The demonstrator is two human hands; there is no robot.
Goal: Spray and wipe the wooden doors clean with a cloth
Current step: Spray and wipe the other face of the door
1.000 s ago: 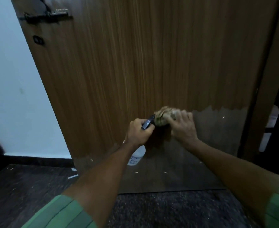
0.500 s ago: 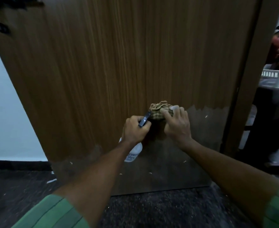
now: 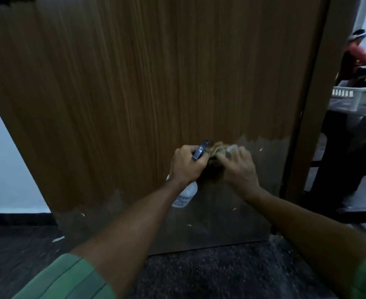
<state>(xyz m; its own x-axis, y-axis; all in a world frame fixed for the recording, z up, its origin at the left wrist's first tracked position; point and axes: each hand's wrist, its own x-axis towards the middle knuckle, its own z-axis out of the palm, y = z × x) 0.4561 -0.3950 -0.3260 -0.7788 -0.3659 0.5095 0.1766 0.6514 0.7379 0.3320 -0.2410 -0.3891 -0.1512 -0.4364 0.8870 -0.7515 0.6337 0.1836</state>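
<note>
Still, the left hand [image 3: 186,165] stays wrapped round the bottle [image 3: 185,194], nozzle above its fingers; right hand [image 3: 239,167] keeps curled fingers pressing the cloth [image 3: 217,148] against the door [image 3: 156,83], unmoved.

Dim, motion-blurred, edges bowed; brighter right

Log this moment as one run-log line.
step: wiping lower door | left hand: grips spray bottle | right hand: presses cloth on wooden door | background: seated person
</note>
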